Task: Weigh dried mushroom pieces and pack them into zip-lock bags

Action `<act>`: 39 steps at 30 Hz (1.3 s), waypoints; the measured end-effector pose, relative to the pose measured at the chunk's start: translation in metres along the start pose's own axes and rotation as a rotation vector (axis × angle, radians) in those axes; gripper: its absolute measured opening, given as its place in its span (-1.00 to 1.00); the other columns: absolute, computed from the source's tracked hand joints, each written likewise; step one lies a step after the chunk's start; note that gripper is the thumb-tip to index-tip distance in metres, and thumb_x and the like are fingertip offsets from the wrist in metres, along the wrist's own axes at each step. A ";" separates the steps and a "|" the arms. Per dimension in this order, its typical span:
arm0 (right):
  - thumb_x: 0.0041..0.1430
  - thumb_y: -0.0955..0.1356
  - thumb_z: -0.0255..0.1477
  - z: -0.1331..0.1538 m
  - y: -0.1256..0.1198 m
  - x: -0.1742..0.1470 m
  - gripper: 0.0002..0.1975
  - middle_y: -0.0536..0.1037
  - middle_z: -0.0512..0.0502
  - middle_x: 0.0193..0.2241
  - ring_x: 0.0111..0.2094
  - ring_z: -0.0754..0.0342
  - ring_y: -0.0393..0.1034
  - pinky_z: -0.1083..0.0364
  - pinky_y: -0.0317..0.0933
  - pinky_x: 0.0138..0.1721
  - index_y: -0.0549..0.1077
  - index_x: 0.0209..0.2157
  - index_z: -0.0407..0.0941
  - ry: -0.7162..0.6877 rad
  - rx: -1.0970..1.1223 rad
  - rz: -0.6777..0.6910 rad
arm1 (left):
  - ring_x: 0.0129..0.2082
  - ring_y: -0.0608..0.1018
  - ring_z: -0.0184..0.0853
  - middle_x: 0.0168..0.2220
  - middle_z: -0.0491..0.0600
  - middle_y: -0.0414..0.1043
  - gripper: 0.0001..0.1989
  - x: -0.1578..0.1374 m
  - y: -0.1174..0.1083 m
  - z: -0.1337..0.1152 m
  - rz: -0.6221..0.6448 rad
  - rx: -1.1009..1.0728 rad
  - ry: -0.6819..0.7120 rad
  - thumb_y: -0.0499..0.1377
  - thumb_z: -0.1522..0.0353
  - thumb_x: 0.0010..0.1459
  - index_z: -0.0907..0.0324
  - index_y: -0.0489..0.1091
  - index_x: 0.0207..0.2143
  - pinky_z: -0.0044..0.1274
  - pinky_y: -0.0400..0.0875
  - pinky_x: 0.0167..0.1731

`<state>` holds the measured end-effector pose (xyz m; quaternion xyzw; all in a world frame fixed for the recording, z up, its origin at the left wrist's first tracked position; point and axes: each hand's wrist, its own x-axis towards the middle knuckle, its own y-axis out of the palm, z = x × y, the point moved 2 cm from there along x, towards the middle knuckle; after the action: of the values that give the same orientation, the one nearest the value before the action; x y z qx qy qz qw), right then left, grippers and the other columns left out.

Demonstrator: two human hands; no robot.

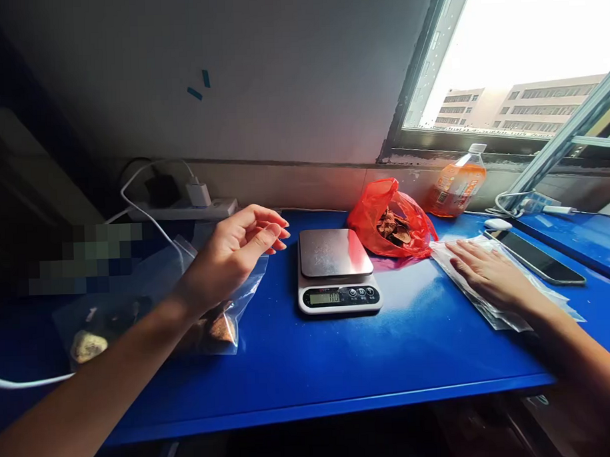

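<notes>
Flat on a stack of clear plastic zip bags point(493, 313) lies my right hand point(479, 269), fingers stretched out. My left hand point(248, 240) is raised to the left of a small digital scale point(336, 254), loosely curved with nothing in it. The scale's metal plate is bare and its display seems to read zero. Behind the scale's right side, a red plastic bag point(379, 209) gapes around dried brown slices point(395, 227). Below my left hand and forearm are clear bags holding a brown piece point(222, 328) and a pale lump point(87, 346), partly hidden by the arm.
A bottle of orange drink point(456, 183) stands by the window. A phone point(536, 255) lies right of the zip bags, beside a white rounded object point(497, 224). At the back left, a power strip point(219, 208) holds a white charger point(198, 193) and cable. The blue table's front edge point(341, 410) runs below.
</notes>
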<state>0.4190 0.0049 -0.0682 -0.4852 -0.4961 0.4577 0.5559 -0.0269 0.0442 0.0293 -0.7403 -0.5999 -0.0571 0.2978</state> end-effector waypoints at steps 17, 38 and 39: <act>0.39 -0.02 -0.25 -0.003 0.004 0.000 -0.42 0.07 -0.28 0.36 0.39 -0.13 -0.15 -0.23 -0.31 0.35 0.10 0.34 -0.13 0.055 0.092 0.006 | -0.26 0.57 -0.22 -0.24 0.01 0.56 -0.76 0.008 -0.011 0.014 0.084 0.310 0.038 0.15 0.16 0.19 0.10 0.47 -0.27 -0.45 0.45 -0.24; 0.39 -0.03 -0.21 0.001 0.001 -0.002 -0.39 0.07 -0.38 0.34 0.39 -0.20 -0.20 -0.25 -0.28 0.32 0.12 0.33 -0.17 -0.002 0.074 0.027 | -0.32 0.55 -0.16 -0.26 0.00 0.58 -0.73 0.022 -0.043 0.035 0.134 0.724 0.085 0.10 0.13 0.15 0.03 0.51 -0.26 -0.46 0.34 -0.35; 0.39 -0.02 -0.21 0.001 0.000 -0.002 -0.40 0.09 -0.37 0.34 0.39 -0.18 -0.18 -0.24 -0.28 0.33 0.14 0.33 -0.15 -0.001 0.071 0.019 | -0.32 0.56 -0.15 -0.26 0.01 0.58 -0.72 0.022 -0.043 0.038 0.159 0.730 0.070 0.11 0.12 0.13 0.03 0.52 -0.25 -0.46 0.34 -0.37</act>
<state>0.4176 0.0030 -0.0682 -0.4697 -0.4751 0.4804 0.5683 -0.0712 0.0864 0.0242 -0.6272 -0.5108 0.1585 0.5662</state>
